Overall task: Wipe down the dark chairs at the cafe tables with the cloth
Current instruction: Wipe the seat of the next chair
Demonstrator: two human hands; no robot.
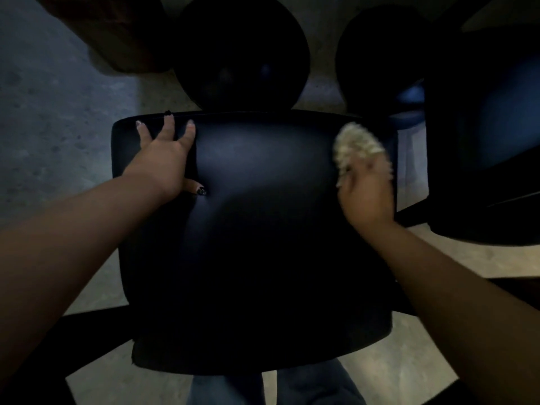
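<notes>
Head view, looking down on a dark padded chair seat w/ smooth leather-like cover point(257, 229), centre of frame. Left hand point(163, 162) lies flat on the seat's upper-left area, fingers straight and spread, tips at the far edge, thumb pressing a dent into the padding; it holds nothing. Right hand point(365, 194) is on the seat's right side, near the right edge, fingers bent around a pale, fluffy cloth point(359, 147) that sticks out beyond the fingertips and rests on the seat; hand and cloth are motion-blurred. Beyond the seat: two round black table bases point(242, 48) on a pale speckled floor point(58, 118). Second dark chair point(485, 127) at right, just beside the first. Blue-jeaned legs point(306, 387) at bottom edge.
</notes>
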